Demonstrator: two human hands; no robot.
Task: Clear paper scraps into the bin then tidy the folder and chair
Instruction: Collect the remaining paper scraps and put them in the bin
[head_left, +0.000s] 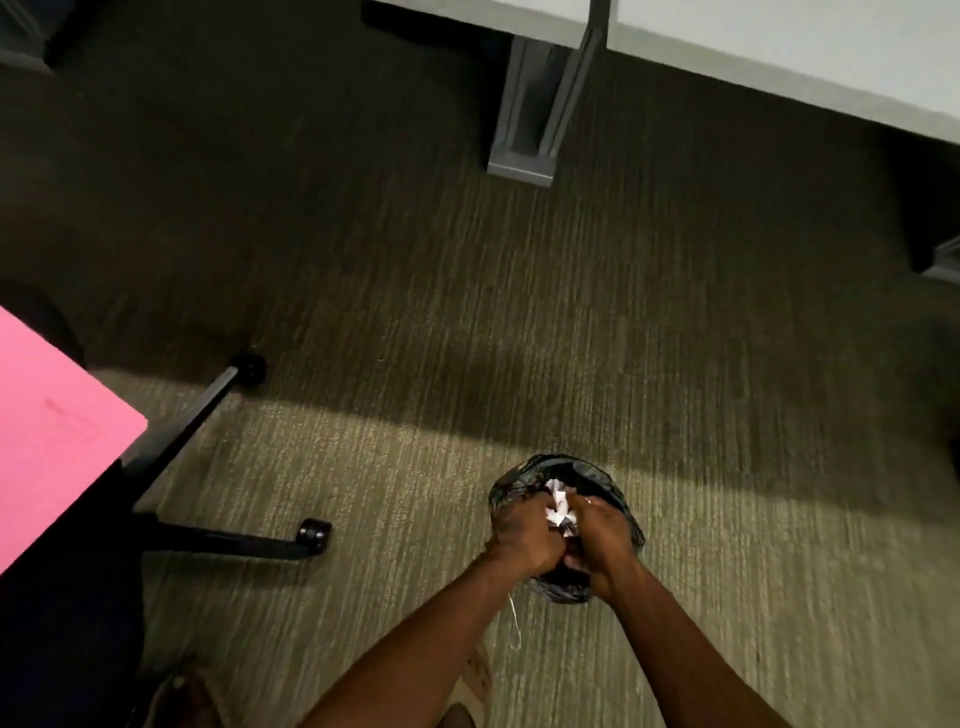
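Over the bin (566, 525), low in the head view, both hands meet above its mouth; the left hand (524, 535) and the right hand (602, 540) are curled toward each other and grasp a wad of white paper scraps (560, 506) between them; the scraps sit just over the bin's opening, pressed between the fingers, and whether any of the wad touches the liner cannot be told; the bin is small, round and lined with a dark, shiny bag (623, 499) whose edge folds over the rim; it stands on a ribbed, olive-brown carpet (415, 312), partly lit and partly in shadow; both forearms reach down from the bottom edge toward it, and a thin pale thread (514, 623) hangs beside the left wrist; at the left edge lies a pink folder (47, 436) on the dark seat of a chair (67, 597), well apart from the bin; two black legs of the chair's base spread over the carpet, each ending in a castor (314, 532); at the top, a pale counter (779, 47) runs across the corner, with a grey leg (535, 109) standing on the carpet beneath it.
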